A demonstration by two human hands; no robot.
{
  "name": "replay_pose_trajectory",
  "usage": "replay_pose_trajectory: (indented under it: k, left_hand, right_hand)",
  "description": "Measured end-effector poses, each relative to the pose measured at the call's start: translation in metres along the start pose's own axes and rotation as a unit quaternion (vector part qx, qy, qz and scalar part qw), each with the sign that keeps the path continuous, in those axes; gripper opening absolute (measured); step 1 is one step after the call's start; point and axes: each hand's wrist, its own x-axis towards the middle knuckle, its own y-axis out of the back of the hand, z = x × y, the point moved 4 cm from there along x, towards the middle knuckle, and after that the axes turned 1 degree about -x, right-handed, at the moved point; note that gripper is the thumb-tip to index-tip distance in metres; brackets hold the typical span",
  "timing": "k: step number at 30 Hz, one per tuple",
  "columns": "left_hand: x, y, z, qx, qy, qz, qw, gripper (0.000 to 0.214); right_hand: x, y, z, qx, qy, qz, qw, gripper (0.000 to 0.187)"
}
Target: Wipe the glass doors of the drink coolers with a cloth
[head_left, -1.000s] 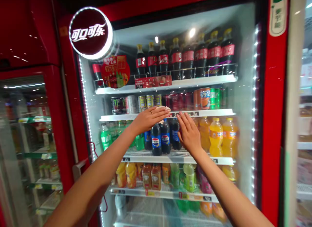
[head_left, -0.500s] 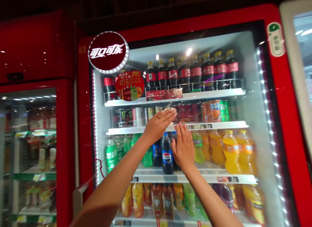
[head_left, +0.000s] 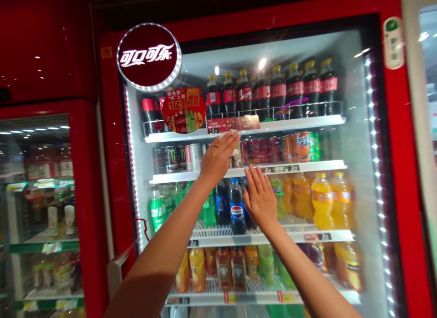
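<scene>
My left hand [head_left: 217, 158] lies flat against the glass door, level with the can shelf, a ring on one finger. Under its fingers is a pale cloth or tissue [head_left: 233, 131], mostly covered by the hand. Lower and to the right, my right hand [head_left: 261, 198] rests with its fingers stretched out on the glass and holds nothing. Behind the door, a dark cola bottle [head_left: 236, 206] with a blue label stands just left of the right hand. Some cans and bottles are hidden behind my hands.
The red drinks fridge [head_left: 392, 140] has a round lit sign [head_left: 149, 57] at its upper left and a metal handle [head_left: 115, 274] at lower left. Cola bottles [head_left: 277, 88] line its top shelf. Another red fridge [head_left: 44, 49] stands left, a pale cabinet [head_left: 413, 81] right.
My left hand has shifted up and slightly left on the glass. My right hand has barely moved. The view has moved a little closer to the fridge.
</scene>
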Motion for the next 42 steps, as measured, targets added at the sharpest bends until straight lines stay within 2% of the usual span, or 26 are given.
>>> replay_pose_trajectory:
  k: [3, 5, 8, 10, 12, 16, 20, 23, 26, 28, 30, 32, 34, 38, 42]
  left_hand:
    - [-0.023, -0.007, 0.018, 0.001, -0.036, -0.038, 0.999, 0.083]
    - [-0.038, -0.004, 0.019, 0.004, -0.078, -0.069, 0.995, 0.077]
    - [-0.048, 0.006, 0.005, 0.014, -0.141, -0.104, 0.984, 0.069]
    - [-0.043, 0.014, -0.008, 0.019, -0.168, -0.111, 0.979, 0.066]
    - [-0.031, 0.02, -0.021, 0.02, -0.16, -0.102, 0.982, 0.067]
    - [-0.01, 0.021, -0.028, 0.015, -0.077, -0.047, 0.996, 0.07]
    - [-0.022, 0.014, -0.015, 0.013, -0.031, -0.014, 0.999, 0.073]
    - [-0.045, 0.013, -0.011, 0.02, -0.061, -0.022, 0.998, 0.068]
    - [-0.061, 0.022, -0.023, 0.015, -0.132, -0.046, 0.99, 0.066]
    - [-0.062, 0.032, -0.037, 0.003, -0.188, -0.063, 0.98, 0.066]
    - [-0.054, 0.04, -0.052, -0.004, -0.213, -0.075, 0.974, 0.069]
    - [-0.043, 0.045, -0.063, -0.003, -0.189, -0.062, 0.98, 0.071]
    - [-0.036, 0.046, -0.067, 0.0, -0.139, -0.032, 0.99, 0.07]
    - [-0.048, 0.039, -0.051, 0.017, -0.058, 0.021, 0.998, 0.066]
    - [-0.076, 0.037, -0.039, 0.018, -0.135, -0.03, 0.99, 0.064]
  right_hand:
    - [0.0, 0.0, 0.001, 0.004, -0.001, 0.001, 1.0, 0.08]
    - [-0.001, 0.0, 0.002, 0.01, 0.0, 0.001, 1.0, 0.08]
    - [-0.002, 0.0, 0.002, 0.015, -0.004, -0.002, 1.0, 0.079]
    - [-0.001, 0.0, -0.002, 0.02, -0.01, 0.002, 1.0, 0.079]
    - [0.004, 0.0, -0.01, 0.029, -0.016, 0.014, 0.999, 0.079]
    - [0.02, -0.006, -0.04, 0.057, -0.048, 0.04, 0.996, 0.078]
    - [0.028, -0.018, -0.065, 0.066, -0.078, 0.053, 0.993, 0.076]
    - [0.025, -0.024, -0.071, 0.053, -0.069, 0.049, 0.995, 0.076]
    - [0.022, -0.026, -0.069, 0.048, -0.069, 0.04, 0.996, 0.077]
    - [0.022, -0.024, -0.068, 0.045, -0.068, 0.035, 0.996, 0.079]
    - [0.022, -0.023, -0.069, 0.043, -0.062, 0.033, 0.997, 0.08]
    - [0.023, -0.022, -0.071, 0.043, -0.048, 0.027, 0.998, 0.082]
    - [0.023, -0.021, -0.074, 0.043, -0.027, 0.022, 0.998, 0.082]
    - [0.019, -0.02, -0.074, 0.045, -0.001, 0.033, 0.998, 0.083]
    - [0.015, -0.02, -0.074, 0.061, 0.048, 0.036, 0.996, 0.082]
